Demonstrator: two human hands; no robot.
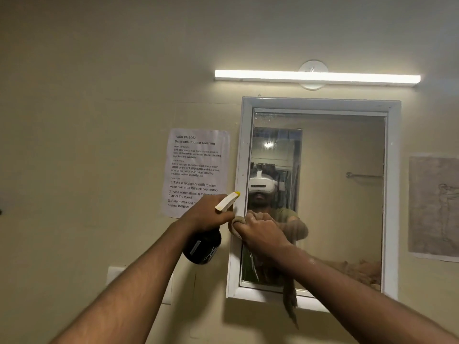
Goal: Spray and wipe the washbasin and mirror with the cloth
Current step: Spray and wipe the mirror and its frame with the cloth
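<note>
One cloth (pixel 238 225) bunched under right fingers (pixel 258 220), against mirror (pixel 323 194)

Dim, warm cast | source: tube light (pixel 317 77) above mirror (pixel 323 194), blown out | soft focus | edges bowed

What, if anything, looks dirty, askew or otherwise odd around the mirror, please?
The mirror glass shows hazy spots near its top left corner and streaks at lower left, below the cloth. The paper sheet right of it looks creased. Nothing appears spilled or broken.
</note>
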